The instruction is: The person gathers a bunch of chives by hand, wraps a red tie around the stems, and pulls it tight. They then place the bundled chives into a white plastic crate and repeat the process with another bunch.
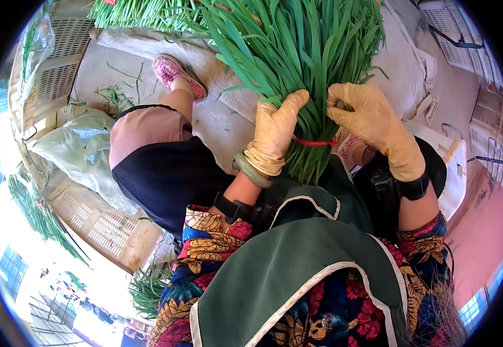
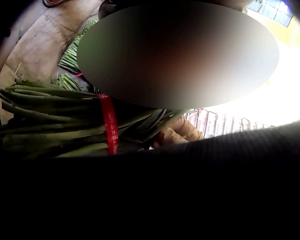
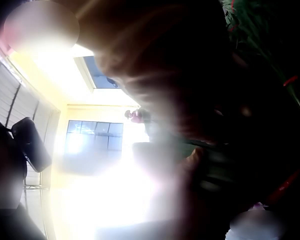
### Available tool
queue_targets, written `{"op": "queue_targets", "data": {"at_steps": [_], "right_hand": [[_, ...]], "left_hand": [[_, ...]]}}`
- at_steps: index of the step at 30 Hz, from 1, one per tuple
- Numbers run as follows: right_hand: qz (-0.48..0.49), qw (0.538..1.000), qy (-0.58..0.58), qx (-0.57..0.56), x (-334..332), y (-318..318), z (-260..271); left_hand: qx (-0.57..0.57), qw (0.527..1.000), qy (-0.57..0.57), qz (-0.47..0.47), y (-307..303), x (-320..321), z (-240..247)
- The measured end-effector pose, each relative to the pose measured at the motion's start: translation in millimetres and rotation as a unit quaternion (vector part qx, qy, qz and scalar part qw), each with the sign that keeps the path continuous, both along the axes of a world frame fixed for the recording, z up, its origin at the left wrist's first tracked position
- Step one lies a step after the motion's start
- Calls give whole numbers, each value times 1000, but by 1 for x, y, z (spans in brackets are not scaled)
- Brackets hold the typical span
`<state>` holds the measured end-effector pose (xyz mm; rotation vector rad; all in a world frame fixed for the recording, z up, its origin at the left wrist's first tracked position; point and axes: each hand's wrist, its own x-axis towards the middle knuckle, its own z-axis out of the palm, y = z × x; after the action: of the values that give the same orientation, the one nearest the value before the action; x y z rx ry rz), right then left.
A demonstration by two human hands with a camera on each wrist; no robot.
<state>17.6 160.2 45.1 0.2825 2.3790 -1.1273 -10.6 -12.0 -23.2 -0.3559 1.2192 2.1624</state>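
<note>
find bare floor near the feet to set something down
Bare floor shows between the left pink sneaker and the gloved left hand. Leaf scraps litter the floor towards the left plastic crates; tied green bundles crowd the area ahead of the sneaker.

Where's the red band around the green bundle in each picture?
Head: red band right of centre, slightly above mid-height.
Left wrist: left of centre, just below mid-height.
Right wrist: possibly the dim red strip at lower right; too dark to tell.
Shared landmark, head and left wrist: green bundle.
</note>
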Motion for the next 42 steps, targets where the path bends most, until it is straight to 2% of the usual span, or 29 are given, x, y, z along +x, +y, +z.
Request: {"op": "queue_targets", "data": {"at_steps": [6,10,16,17,20,26,29,32,35,38,42], "right_hand": [[36,995,76,55,3,-12,-8],[56,995,38,71,1,-9,-1],[83,996,-4,19,-1,-2,6],[93,995,31,3,3,2,1],[70,994,-86,-19,-3,5,19],[118,987,-109,-31,-4,14,23],[81,983,-162,-25,-5,10,23],[123,991,-38,36,5,6,2],[100,990,-77,63,2,-1,4],[61,992,-106,29,-1,-4,5],[97,994,-41,38,0,1,2]], "left_hand": [[-8,1000,-23,-10,-3,-1,-5],[18,1000,-19,9,-3,1,-5],[26,999,-44,7,-4,-1,-4],[26,999,-43,7,-4,0,-2],[25,999,-23,-6,-6,1,-7],[12,998,-36,-52,-7,2,-2],[-1,998,-9,-63,-9,2,-5],[-5,999,31,-32,-7,4,-14],[-32,997,59,-31,-8,2,-10],[-36,997,56,-45,-9,1,-8],[-11,997,53,-45,-9,1,-8]]}}
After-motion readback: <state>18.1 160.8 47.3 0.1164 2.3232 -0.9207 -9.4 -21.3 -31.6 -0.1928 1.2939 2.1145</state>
